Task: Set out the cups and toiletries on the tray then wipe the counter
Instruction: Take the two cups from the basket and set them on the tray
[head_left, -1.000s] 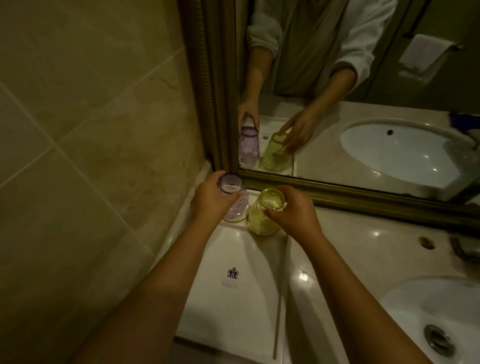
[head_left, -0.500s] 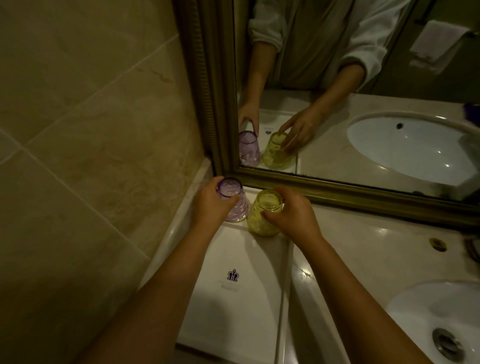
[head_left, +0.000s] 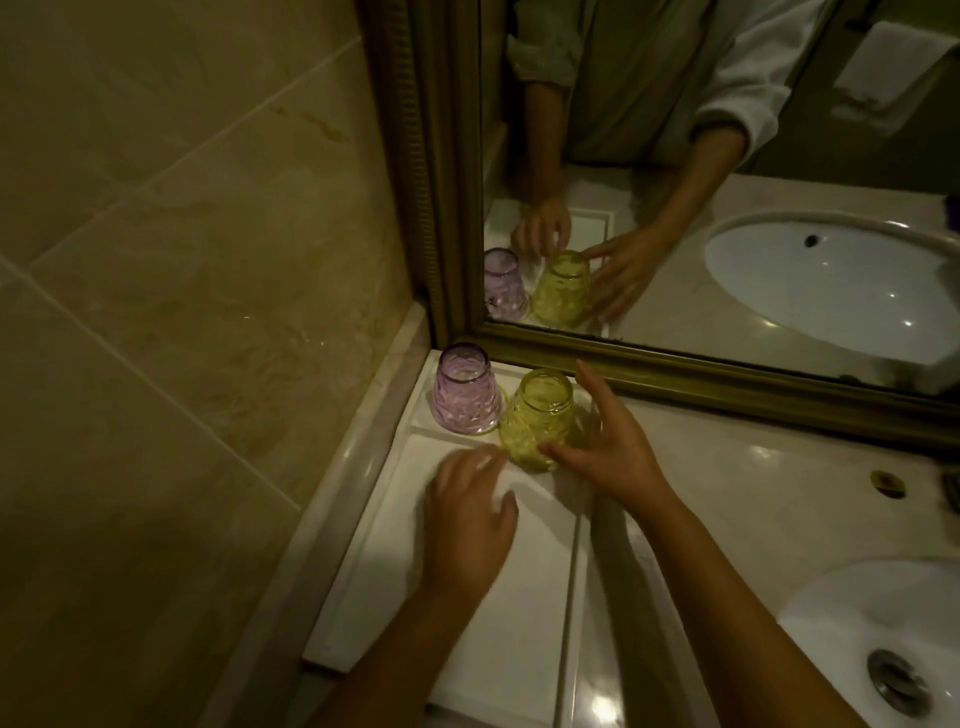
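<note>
The white tray (head_left: 467, 623) lies along the counter's (head_left: 753, 499) left edge by the wall; rigid, it should lift by its rim. At its far corner stand an inverted purple cup (head_left: 465, 397) and yellow cup (head_left: 537, 421), textured, likely fragile and slippery; grasp around their sides. The right hand (head_left: 610, 441), fingers spread, touches the yellow cup; the left hand (head_left: 470, 519) hovers open, empty.
</note>
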